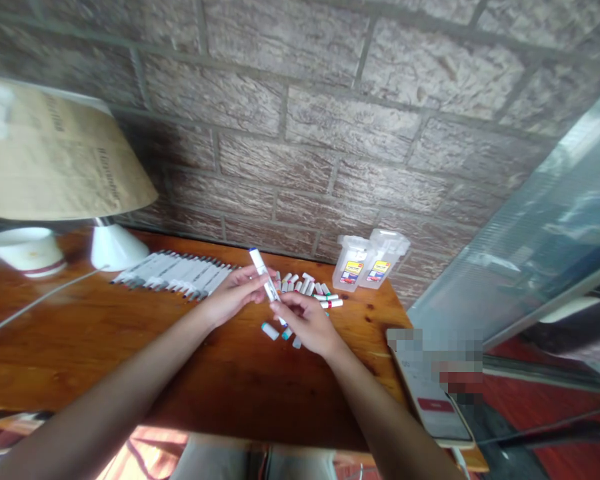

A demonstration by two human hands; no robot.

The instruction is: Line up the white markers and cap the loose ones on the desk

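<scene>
Far L: tilted lampshade [55, 160] w/ print on it, white lamp base [115, 247] under it, a white bowl [23, 250] beside, thin cable [35, 300] running across the wooden table [130, 360]. Next, a neat row of markers [175, 272] lies side by side near the back edge. Centre: left hand [233, 293] has its fingers closed round the mid-barrel of a white marker [263, 275]. The marker is tilted, long axis running from the blue-capped top (up, away, slightly L) down to the lower end, which the right hand [307, 323] pinches from just below & to the R. Both hands touch it; it's off the table, above a few loose caps [270, 331]. A cap heap [307, 287] sits just behind. R of that: two clear plastic boxes [370, 261] against the brick wall [330, 100]. Far R: phone [440, 413] at the table edge, glass panel [545, 233] beyond.
</scene>
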